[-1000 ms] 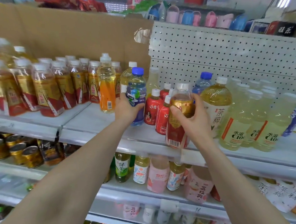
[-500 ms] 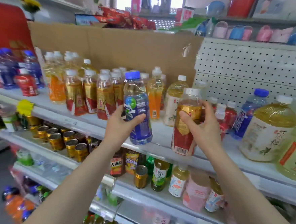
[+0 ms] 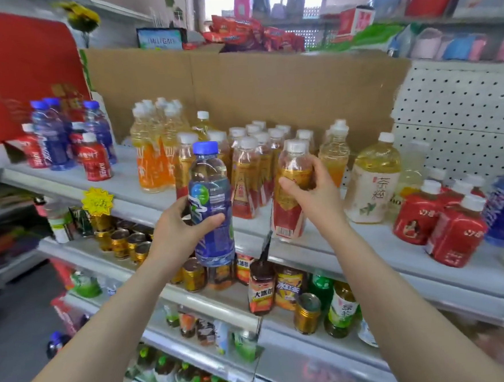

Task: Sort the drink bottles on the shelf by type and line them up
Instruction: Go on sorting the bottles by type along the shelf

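Fingers of my left hand wrap around the blue-capped bottle, holding it upright in the air in front of the top shelf, clear of its edge. I have my right hand clamped on the red-and-gold tea bottle, thumb across the gold label, its base low over the shelf beside the group of matching tea bottles. More blue-capped bottles stand at the far left end of that shelf, well apart from the one I carry. Orange drink bottles sit between those and the tea group
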Motion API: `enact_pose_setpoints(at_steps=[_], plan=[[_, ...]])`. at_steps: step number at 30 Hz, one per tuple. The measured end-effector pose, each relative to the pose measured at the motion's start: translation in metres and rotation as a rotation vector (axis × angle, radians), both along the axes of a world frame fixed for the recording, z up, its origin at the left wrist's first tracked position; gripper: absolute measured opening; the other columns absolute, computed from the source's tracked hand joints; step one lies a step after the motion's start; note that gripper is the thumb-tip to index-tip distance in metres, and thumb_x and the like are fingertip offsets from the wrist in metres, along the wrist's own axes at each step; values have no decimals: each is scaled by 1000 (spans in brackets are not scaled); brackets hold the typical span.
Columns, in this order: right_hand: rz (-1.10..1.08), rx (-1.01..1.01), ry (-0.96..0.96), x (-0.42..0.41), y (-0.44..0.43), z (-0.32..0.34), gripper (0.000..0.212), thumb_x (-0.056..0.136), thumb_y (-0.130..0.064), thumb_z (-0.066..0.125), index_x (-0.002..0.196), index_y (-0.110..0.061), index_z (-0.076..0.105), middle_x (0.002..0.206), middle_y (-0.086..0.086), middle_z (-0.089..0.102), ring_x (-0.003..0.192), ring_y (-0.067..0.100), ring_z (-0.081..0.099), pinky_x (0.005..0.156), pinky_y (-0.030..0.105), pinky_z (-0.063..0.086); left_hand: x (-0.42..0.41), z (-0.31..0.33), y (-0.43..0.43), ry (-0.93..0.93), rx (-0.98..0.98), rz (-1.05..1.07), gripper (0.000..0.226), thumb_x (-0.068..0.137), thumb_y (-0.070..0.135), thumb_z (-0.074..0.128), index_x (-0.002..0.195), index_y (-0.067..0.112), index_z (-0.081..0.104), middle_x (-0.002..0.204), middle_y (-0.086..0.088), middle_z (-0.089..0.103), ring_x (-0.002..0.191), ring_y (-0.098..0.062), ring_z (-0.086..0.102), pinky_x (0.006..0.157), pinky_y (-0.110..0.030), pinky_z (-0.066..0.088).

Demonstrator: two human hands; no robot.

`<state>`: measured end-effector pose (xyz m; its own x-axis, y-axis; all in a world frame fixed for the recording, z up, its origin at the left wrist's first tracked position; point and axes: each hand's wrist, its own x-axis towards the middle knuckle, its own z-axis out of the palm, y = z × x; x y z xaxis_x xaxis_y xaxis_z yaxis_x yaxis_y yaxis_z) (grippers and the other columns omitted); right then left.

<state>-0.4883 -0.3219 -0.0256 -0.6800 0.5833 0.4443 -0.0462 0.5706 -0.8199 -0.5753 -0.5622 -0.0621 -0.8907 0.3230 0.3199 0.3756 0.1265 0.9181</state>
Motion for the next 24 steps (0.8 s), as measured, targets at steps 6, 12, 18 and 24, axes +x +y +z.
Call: enact_pose_setpoints(at_steps=[6, 12, 18, 24], plan=[[-39, 27, -69, -42, -5, -4, 77, 86, -46, 74, 151, -33, 35, 146, -9, 52, 123, 10, 51, 105, 38, 47, -21, -9, -3, -21, -18, -22, 60, 68, 48, 83, 120, 27, 61, 110, 11, 69, 103, -12, 66, 86, -47, 58], [-89, 40, -91, -68, 1, -8, 76, 88, -42, 74, 152, -33, 33, 144, -4, 55, 129, 21, 54, 107, 44, 47, -36, -10, 7, -38, -28, -30, 61, 70, 46, 82, 123, 29, 58, 113, 11, 68, 108, -11, 62, 86, -45, 58], [-85, 116, -119, -71, 12, -15, 79, 86, -56, 68, 152, -30, 31, 145, -4, 54, 130, 21, 53, 107, 46, 47, -42, -9, 24, -25, -8, -68, 63, 69, 47, 82, 125, 28, 59, 115, 10, 68, 109, -10, 61, 88, -43, 57], [-520, 200, 118, -37, 57, -16, 80, 93, -40, 65, 155, -12, 24, 158, 12, 32, 146, 27, 30, 120, 45, 30, -41, -8, 44, -18, 30, -97, 59, 70, 46, 80, 122, 26, 62, 113, 10, 69, 106, -10, 63, 90, -41, 56]])
